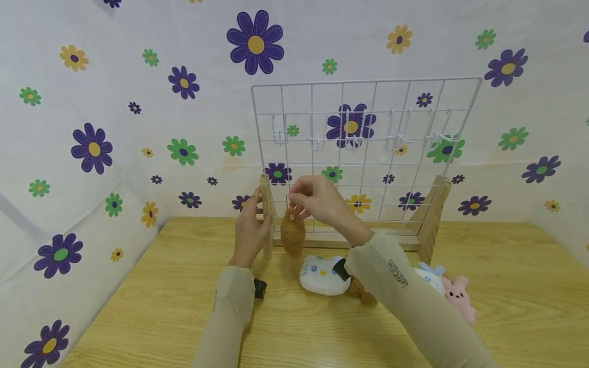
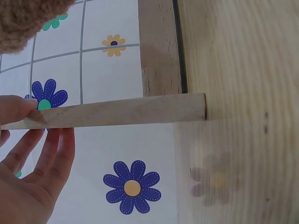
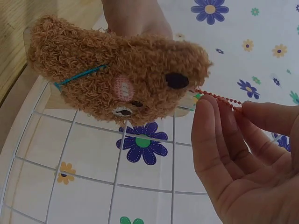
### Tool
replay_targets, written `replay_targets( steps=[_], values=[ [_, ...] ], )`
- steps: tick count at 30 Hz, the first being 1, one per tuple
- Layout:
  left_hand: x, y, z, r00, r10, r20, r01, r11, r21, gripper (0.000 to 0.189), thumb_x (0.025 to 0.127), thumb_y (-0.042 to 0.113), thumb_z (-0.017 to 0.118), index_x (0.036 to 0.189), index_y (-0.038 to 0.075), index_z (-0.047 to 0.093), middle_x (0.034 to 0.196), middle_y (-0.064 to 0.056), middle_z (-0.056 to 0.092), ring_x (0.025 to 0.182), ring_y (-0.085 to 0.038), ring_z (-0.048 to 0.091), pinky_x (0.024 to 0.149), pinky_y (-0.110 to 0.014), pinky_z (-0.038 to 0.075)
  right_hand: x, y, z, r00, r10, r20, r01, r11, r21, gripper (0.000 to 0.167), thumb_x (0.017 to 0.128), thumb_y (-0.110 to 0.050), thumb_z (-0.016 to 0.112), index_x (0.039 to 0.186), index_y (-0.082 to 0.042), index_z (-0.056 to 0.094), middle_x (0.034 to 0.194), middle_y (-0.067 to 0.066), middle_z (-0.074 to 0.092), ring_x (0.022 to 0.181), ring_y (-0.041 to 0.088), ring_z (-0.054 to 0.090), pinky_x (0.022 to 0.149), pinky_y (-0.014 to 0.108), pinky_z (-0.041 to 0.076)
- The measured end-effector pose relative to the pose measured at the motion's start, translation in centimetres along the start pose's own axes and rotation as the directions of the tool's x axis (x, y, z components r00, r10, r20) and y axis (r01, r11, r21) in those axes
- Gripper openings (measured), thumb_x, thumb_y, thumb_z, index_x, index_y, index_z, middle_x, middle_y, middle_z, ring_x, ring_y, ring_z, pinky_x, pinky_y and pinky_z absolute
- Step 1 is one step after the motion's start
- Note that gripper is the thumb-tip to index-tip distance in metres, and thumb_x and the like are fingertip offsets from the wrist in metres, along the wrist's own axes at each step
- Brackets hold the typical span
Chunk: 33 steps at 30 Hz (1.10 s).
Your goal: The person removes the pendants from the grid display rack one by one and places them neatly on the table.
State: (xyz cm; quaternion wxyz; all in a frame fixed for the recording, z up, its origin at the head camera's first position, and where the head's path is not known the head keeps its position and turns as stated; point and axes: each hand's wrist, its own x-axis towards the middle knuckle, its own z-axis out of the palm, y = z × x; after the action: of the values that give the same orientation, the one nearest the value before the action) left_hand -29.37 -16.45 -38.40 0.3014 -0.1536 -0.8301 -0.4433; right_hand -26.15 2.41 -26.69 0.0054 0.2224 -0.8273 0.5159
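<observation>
My right hand pinches the red ball chain of a fuzzy brown plush keychain. In the right wrist view the brown plush dangles sideways, showing a black round patch, a pink patch and a teal stitched line. It hangs in front of the lower left part of a white wire grid rack. My left hand grips the left wooden upright of the rack, thumb on one side and fingers on the other, as the left wrist view shows along the wooden upright.
Several white hooks hang in a row on the upper grid. On the wooden table lie a white cat-face plush, another brown plush partly behind my right sleeve, and a pink plush beside a blue-and-white one. Flowered cloth hangs behind.
</observation>
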Motion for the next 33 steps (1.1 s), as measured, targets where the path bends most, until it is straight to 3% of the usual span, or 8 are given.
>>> replay_targets(
  steps=[8, 17, 33],
  values=[
    [0.1, -0.1, 0.1, 1.000, -0.006, 0.007, 0.006, 1.000, -0.018, 0.063, 0.092, -0.006, 0.066, 0.151, -0.003, 0.042, 0.130, -0.026, 0.059, 0.097, -0.038, 0.067, 0.078, -0.044, 0.062, -0.6, 0.2, 0.2, 1.000, 0.015, 0.017, -0.015, 0.999, 0.032, 0.011, 0.101, -0.001, 0.059, 0.101, 0.006, 0.067, 0.089, 0.017, 0.069, 0.076, 0.025, 0.070, 0.067, 0.033, 0.062],
    [0.1, -0.5, 0.1, 1.000, 0.018, -0.007, -0.018, 1.000, -0.007, 0.062, 0.091, -0.005, 0.067, 0.149, -0.004, 0.044, 0.126, -0.026, 0.061, 0.094, -0.038, 0.067, 0.074, -0.045, 0.062, -1.3, 0.7, 0.9, 0.998, -0.025, 0.058, 0.021, 0.997, 0.080, 0.010, 0.100, 0.001, 0.059, 0.096, 0.005, 0.068, 0.084, 0.016, 0.069, 0.074, 0.025, 0.070, 0.067, 0.039, 0.063],
    [0.3, -0.8, -0.7, 0.995, 0.008, 0.095, -0.004, 0.999, -0.046, 0.070, 0.091, -0.007, 0.069, 0.154, -0.002, 0.038, 0.134, -0.028, 0.056, 0.101, -0.040, 0.066, 0.077, -0.046, 0.062, -2.1, 1.6, 1.7, 0.986, -0.068, 0.150, 0.037, 0.978, 0.203, 0.011, 0.099, 0.005, 0.055, 0.095, 0.011, 0.064, 0.086, 0.017, 0.070, 0.074, 0.022, 0.070, 0.066, 0.040, 0.063]
  ],
)
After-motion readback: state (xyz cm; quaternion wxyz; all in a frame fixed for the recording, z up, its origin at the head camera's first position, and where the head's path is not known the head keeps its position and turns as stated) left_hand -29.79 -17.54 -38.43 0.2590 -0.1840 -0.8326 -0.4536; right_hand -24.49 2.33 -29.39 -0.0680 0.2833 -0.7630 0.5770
